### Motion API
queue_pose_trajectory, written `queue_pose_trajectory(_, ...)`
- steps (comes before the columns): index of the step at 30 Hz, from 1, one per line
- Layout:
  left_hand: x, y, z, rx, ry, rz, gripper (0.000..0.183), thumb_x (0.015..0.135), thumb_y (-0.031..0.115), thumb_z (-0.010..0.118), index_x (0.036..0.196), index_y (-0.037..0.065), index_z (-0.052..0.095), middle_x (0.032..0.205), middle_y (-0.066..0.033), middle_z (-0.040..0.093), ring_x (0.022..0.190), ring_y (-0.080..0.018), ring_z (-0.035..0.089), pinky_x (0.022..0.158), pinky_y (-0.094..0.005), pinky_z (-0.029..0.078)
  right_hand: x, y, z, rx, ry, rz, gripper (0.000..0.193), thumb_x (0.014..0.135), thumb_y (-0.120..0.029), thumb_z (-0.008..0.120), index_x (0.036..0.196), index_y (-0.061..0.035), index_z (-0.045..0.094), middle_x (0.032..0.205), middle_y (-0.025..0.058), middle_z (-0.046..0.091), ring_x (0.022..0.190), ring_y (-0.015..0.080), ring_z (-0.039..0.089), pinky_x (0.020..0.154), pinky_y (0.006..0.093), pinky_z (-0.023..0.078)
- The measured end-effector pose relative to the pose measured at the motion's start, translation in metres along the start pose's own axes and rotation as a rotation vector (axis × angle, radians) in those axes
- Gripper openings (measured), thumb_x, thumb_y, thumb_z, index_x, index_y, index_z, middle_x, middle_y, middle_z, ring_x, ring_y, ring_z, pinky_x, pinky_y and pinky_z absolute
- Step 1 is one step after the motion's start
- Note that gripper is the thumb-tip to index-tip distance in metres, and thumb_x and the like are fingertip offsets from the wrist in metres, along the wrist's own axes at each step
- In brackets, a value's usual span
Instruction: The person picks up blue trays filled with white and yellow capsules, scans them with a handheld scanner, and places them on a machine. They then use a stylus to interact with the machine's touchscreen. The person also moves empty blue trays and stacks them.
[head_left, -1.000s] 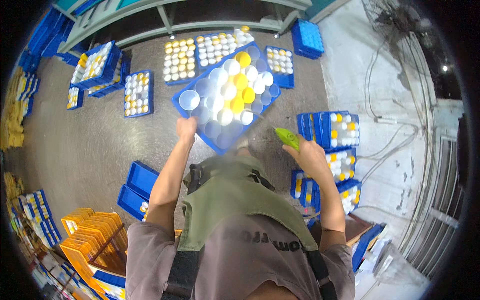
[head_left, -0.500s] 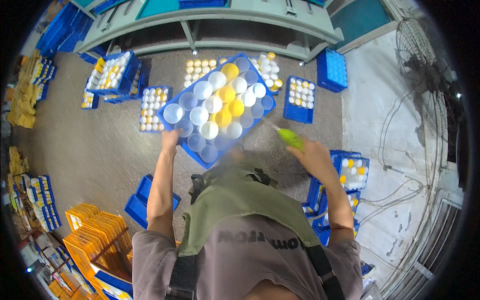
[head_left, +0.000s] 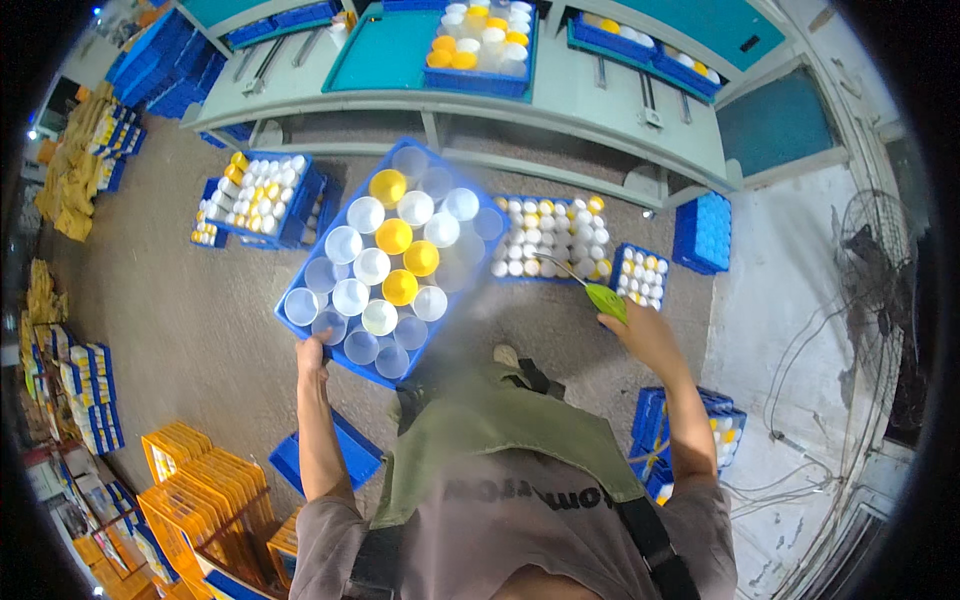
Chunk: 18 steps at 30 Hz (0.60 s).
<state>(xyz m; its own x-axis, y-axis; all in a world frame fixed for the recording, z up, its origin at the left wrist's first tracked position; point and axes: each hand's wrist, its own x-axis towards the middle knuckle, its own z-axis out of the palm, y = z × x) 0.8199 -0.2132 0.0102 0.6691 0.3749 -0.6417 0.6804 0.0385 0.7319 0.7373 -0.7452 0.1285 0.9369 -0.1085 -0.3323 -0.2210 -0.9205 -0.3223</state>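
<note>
A blue crate (head_left: 372, 374) filled with round, open-topped cups hangs tilted in front of me. Most cups are translucent or white, and a few, like this yellow cup (head_left: 393, 237), stand out. Gripping the crate's near left corner is my left hand (head_left: 312, 352), its thumb over the rim. My right hand (head_left: 645, 335) is closed around the green handle of a hand tool (head_left: 606, 300). The tool's thin metal shaft, bent at its end, points left toward the crate but stays apart from it. The crate's right side is blurred.
Ahead runs a long workbench (head_left: 480, 105) carrying another cup-filled crate (head_left: 478, 78). Cup crates (head_left: 552, 240) stand on the floor before it, with stacked crates (head_left: 270, 205) at left. Orange racks (head_left: 215, 505) are behind left; a standing fan (head_left: 875, 240) and cables lie right.
The crate in my left hand has swung left and turned steeper. My right hand with the tool has shifted slightly right and down in view. More of the bench top now shows.
</note>
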Motion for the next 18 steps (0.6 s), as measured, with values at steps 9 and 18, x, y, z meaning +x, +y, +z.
queue_pose_trajectory(9, 0.240, 0.133, 0.064, -0.548, -0.275, -0.175, 0.045, 0.081, 0.000, 0.056, 0.125, 0.004, 0.051, 0.120, -0.0107, 0.059, 0.105, -0.0273, 0.059, 0.080, -0.0447, 0.055, 0.087, -0.074, 0.064, 0.228, 0.006, 0.402, 0.041, 0.087, -0.040, 0.066, 0.099, -0.0008, 0.066, 0.077, 0.0236, 0.066, 0.073, 0.0407, 0.066, 0.064, 0.0477, 0.051)
queue_pose_trajectory(18, 0.385, 0.278, 0.178, -0.421, -0.546, -0.181, 0.055, 0.090, 0.045, 0.063, 0.130, 0.010, 0.050, 0.121, -0.0085, 0.060, 0.100, -0.0217, 0.060, 0.073, -0.0364, 0.053, 0.096, -0.126, 0.082, 0.439, -0.031, 0.577, 0.034, 0.088, -0.034, 0.065, 0.098, -0.0016, 0.066, 0.072, 0.0125, 0.068, 0.067, 0.0266, 0.068, 0.061, 0.0379, 0.051)
